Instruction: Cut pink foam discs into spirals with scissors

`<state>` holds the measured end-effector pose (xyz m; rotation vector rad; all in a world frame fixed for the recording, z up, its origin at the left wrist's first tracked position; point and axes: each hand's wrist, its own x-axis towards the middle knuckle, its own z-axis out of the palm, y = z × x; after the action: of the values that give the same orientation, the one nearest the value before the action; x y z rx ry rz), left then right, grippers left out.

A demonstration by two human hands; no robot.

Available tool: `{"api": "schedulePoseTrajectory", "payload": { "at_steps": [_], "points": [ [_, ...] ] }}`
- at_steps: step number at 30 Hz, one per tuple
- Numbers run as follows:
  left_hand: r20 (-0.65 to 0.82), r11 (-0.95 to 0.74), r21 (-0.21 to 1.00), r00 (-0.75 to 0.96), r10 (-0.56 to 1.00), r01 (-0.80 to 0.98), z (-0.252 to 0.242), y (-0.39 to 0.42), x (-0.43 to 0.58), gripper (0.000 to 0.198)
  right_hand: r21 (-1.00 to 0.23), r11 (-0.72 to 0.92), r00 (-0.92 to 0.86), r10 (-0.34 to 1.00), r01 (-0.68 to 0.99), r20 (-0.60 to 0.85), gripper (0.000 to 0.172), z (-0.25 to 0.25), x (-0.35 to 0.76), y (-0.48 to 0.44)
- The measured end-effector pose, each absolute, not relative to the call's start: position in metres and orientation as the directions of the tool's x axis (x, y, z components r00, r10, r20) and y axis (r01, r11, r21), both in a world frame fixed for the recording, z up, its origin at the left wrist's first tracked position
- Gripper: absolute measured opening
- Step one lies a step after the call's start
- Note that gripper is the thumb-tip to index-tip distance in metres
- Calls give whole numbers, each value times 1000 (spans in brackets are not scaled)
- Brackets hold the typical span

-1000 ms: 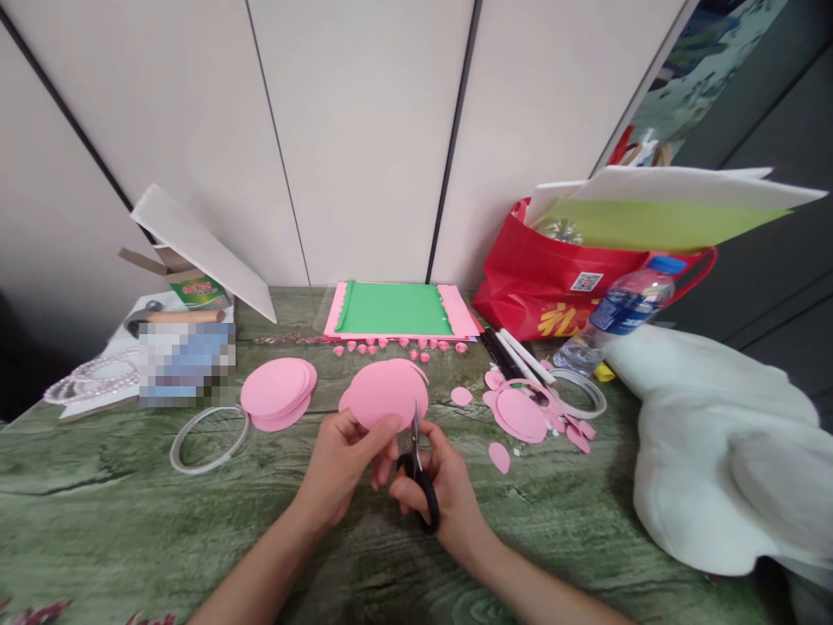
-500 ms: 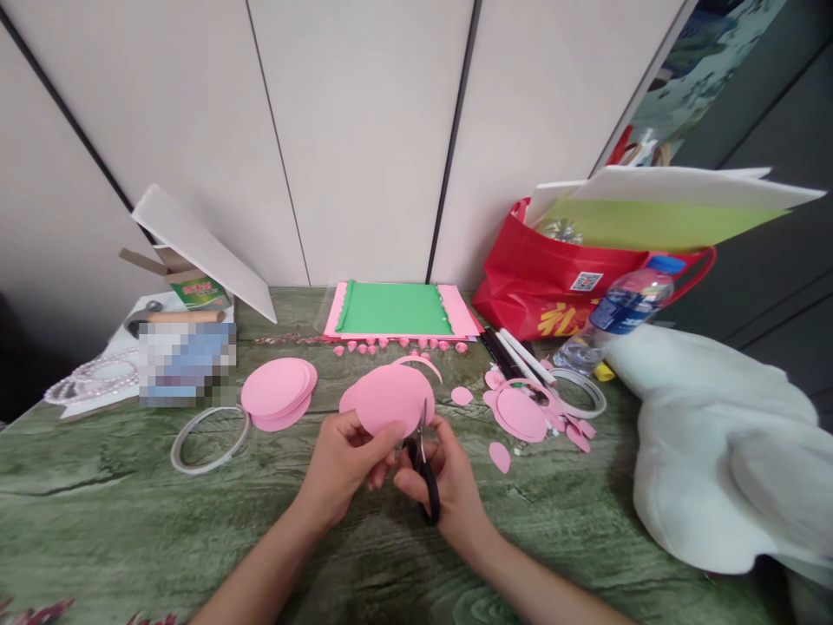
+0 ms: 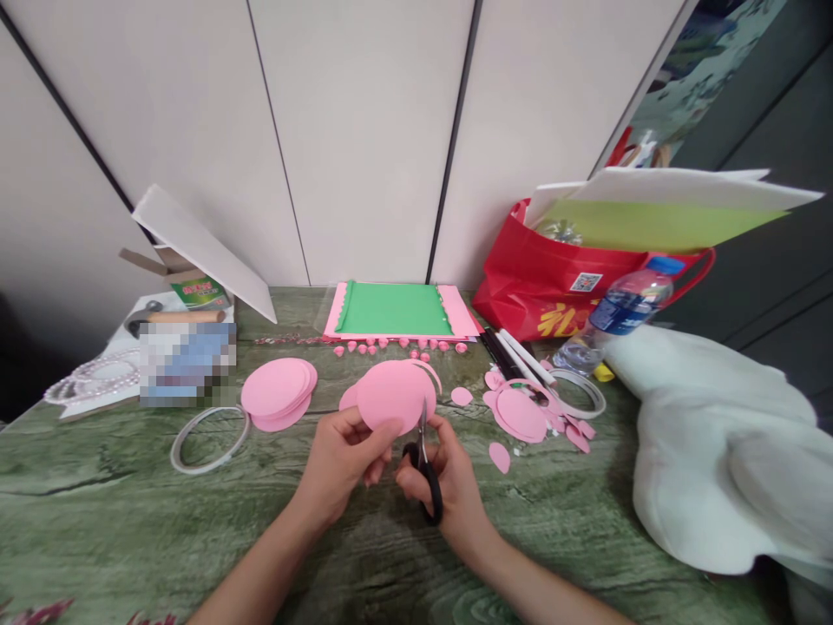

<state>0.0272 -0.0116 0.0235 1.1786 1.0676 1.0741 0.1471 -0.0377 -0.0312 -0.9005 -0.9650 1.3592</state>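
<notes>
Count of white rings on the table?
2: one at left, beside the stack of pink discs; one at right, in front of the bottle. More could be hidden inside the red bag.

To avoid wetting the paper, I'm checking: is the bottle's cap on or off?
On: the blue cap sits atop the bottle, covering its mouth.
</notes>
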Motion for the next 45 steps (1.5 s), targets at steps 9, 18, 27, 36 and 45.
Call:
{"api": "schedulePoseTrajectory", "payload": {
  "at_steps": [9,18,27,36,45],
  "points": [
    [-52,63,996,155,987,-68,23,-10,26,24,-952,4,21,1000,-308,-3,49,-23,145,-38],
    [-45,91,977,231,972,-193,25,-11,26,17,-949,-2,2,1000,-316,-2,46,-29,143,-40],
    [-91,115,988,212,973,-107,18,-11,28,28,-925,40,-70,995,-378,72,50,-38,140,-42],
    [-87,100,994,207,974,-52,18,-12,26,24,-938,80,-27,995,-338,95,52,-36,143,-40],
    [-93,102,994,205,974,-34,18,-11,26,22,-933,77,-11,996,-351,87,53,-29,143,-40]
  ]
}}
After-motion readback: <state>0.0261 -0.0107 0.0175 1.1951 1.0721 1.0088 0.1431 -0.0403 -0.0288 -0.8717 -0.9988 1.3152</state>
